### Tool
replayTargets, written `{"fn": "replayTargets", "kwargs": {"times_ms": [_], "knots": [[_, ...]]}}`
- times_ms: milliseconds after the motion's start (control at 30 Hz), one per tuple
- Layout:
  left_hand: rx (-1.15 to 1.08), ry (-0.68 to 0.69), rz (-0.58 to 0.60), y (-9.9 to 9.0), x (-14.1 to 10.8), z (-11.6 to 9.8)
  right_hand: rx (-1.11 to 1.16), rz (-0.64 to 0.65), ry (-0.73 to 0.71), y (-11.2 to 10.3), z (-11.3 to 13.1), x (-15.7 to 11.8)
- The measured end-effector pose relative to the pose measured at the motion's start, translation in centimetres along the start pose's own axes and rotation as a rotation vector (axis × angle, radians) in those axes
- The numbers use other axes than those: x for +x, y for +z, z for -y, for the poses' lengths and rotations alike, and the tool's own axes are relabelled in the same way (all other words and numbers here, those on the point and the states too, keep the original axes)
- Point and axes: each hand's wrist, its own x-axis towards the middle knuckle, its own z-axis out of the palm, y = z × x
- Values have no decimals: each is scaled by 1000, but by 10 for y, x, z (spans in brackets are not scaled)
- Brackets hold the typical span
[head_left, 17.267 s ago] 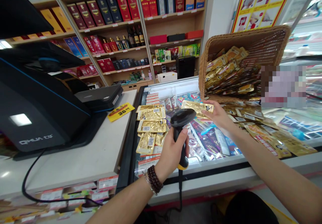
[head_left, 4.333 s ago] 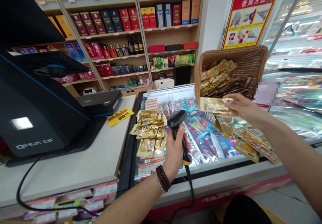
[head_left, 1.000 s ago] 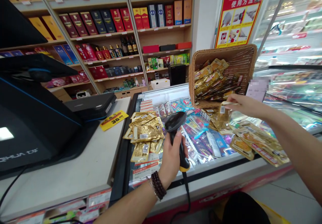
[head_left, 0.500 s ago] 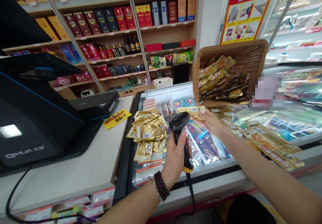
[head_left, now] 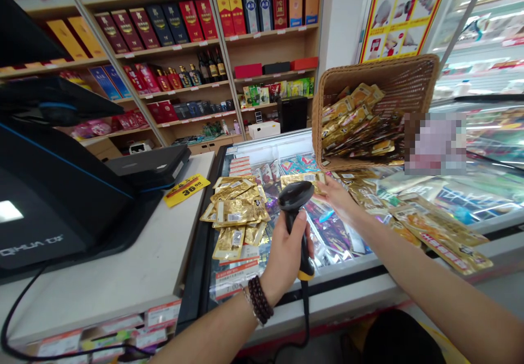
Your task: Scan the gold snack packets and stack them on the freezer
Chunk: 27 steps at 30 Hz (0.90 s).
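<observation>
Over a glass-topped chest freezer (head_left: pixel 193 282), beside a white counter (head_left: pixel 123 266), the left hand (head_left: pixel 289 257) is clenched round one black barcode scanner (head_left: pixel 295 200), with its cable (head_left: pixel 305 315) hanging below. The right hand (head_left: pixel 338 201) grasps one gold packet (head_left: pixel 303 181) at the fingertips (head_left: pixel 321 186), just above the freezer glass.

Left of the scanner, a loose pile of gold packets (head_left: pixel 235 216) lies on the glass, about eight, though overlaps prevent an exact count. More packets (head_left: pixel 440 233) spread out on the right. One tilted wicker basket (head_left: pixel 379 69) hangs above the freezer, crammed with too many gold packets (head_left: pixel 352 124) to count; a blurred patch hides the area at its right side. Colourful packages (head_left: pixel 331 227) lie under the glass.

On the counter sit one black till (head_left: pixel 49 200) and one yellow price tag (head_left: pixel 184 189). Behind, wooden shelves (head_left: pixel 270 36) carry boxes (head_left: pixel 184 20) and bottles (head_left: pixel 208 66).
</observation>
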Motion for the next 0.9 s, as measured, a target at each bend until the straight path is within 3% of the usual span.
{"fn": "replayTargets", "kwargs": {"times_ms": [767,900], "knots": [[-12,29,5,1,-4,-3,25,-24,0,-2,1,-1],[-27,74,18,0,-12,-7,1,-16,-6,10,9,-1]]}}
